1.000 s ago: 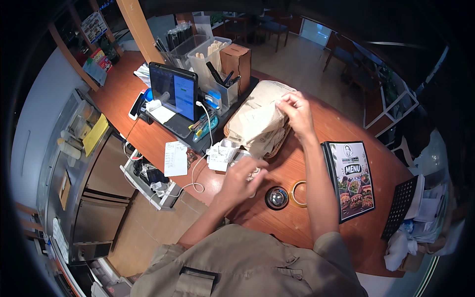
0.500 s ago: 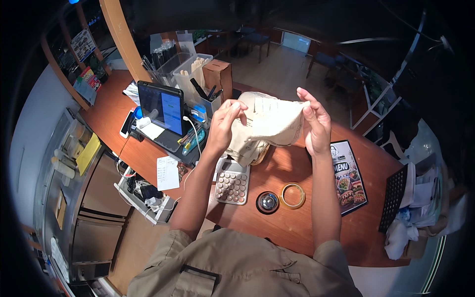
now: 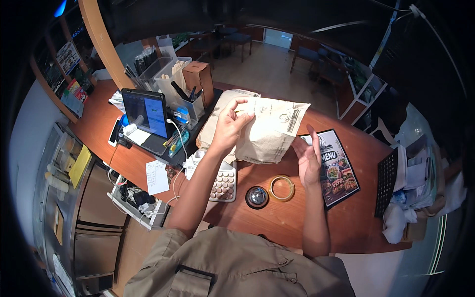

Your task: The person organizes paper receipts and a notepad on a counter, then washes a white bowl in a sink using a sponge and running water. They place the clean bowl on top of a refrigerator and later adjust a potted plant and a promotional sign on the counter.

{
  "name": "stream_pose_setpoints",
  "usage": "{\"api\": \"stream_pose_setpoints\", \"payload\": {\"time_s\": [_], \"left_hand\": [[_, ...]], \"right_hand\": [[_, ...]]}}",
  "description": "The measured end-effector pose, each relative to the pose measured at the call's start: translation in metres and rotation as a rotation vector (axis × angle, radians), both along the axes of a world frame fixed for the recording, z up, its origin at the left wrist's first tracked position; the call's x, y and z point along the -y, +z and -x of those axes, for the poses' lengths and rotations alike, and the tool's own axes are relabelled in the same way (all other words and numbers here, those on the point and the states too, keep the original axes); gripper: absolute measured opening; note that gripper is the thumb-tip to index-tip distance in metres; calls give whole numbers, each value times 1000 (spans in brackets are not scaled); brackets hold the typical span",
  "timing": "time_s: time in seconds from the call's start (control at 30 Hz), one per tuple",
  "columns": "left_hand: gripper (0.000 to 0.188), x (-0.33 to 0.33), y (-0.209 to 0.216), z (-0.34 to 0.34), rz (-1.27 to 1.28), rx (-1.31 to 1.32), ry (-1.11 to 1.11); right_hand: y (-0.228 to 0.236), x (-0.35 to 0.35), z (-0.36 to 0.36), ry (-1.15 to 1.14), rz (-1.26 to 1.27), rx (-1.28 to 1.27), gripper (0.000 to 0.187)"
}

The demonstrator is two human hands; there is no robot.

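My left hand (image 3: 232, 123) pinches the upper left edge of a beige printed paper napkin (image 3: 267, 133) between thumb and fingers. The napkin hangs folded and nearly square over the counter. By its lower right edge is my right hand (image 3: 308, 161), open, palm turned inward; whether a fingertip touches the paper I cannot tell. Behind the held one lies a stack of similar beige napkins (image 3: 215, 119), partly hidden by my left hand. Below them sit a white calculator (image 3: 223, 185), a silver call bell (image 3: 257, 197) and a roll of yellowish tape (image 3: 282, 188).
A tablet on a stand (image 3: 144, 114) and a charging cable are on the left, near a brown box (image 3: 199, 81) and clear utensil holders (image 3: 173, 69). A menu card (image 3: 339, 171) lies to the right. Farther right are a black rack (image 3: 387, 183) and bundled papers and bags.
My right hand has let go of the napkin's right corner and moved down. The napkin now hangs flatter from my left hand. The whole view has shifted slightly.
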State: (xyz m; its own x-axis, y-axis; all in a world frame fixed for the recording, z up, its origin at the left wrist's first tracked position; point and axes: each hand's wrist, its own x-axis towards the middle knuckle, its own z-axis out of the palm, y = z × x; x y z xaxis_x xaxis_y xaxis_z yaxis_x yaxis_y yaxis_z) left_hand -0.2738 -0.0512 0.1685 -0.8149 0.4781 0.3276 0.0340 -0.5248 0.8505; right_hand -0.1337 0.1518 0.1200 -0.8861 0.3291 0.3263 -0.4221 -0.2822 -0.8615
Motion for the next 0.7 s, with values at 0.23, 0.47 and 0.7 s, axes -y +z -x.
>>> {"api": "stream_pose_setpoints", "payload": {"time_s": [0.23,0.47,0.7], "left_hand": [[51,2,14,-9,19,-143,104],[26,25,22,-10,203,-294,93],[10,30,56,-4,486,-930,653]], "right_hand": [[33,34,20,-37,-106,-129,73],[39,26,30,-119,-218,-61,30],[76,18,48,-441,-630,-260,17]]}}
